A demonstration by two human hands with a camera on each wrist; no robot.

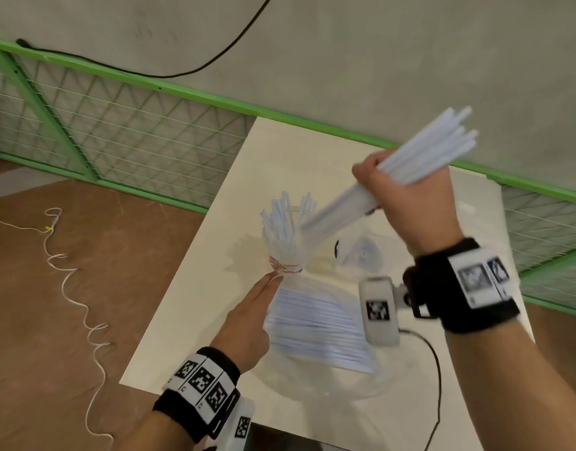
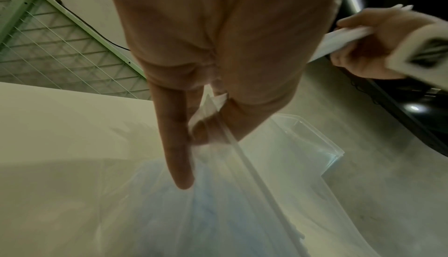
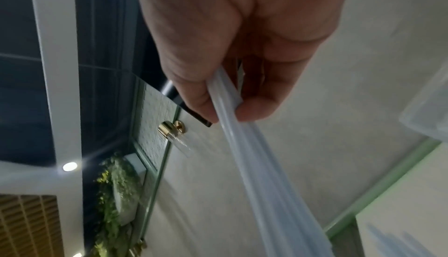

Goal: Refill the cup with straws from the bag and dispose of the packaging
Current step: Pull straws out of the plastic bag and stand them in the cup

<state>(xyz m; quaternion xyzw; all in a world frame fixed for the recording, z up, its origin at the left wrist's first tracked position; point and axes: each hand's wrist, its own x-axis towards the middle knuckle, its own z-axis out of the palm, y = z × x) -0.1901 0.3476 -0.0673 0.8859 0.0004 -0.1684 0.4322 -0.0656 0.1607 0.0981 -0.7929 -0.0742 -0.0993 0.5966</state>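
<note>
Wrist-worn cameras frame a refill in progress — one bundle on its way into the cup

Right hand (image 1: 407, 203) is clenched round a bundle of white straws (image 1: 420, 157), tilted so its lower ends point down at the clear cup (image 1: 285, 252) just ahead of the left hand (image 1: 250, 317); that hand pinches the mouth of the clear bag (image 2: 208, 119), one finger straight, likely holding it open — more straws in the bag (image 1: 319, 330) lie between the wrists on the white table (image 1: 189, 320)
</note>
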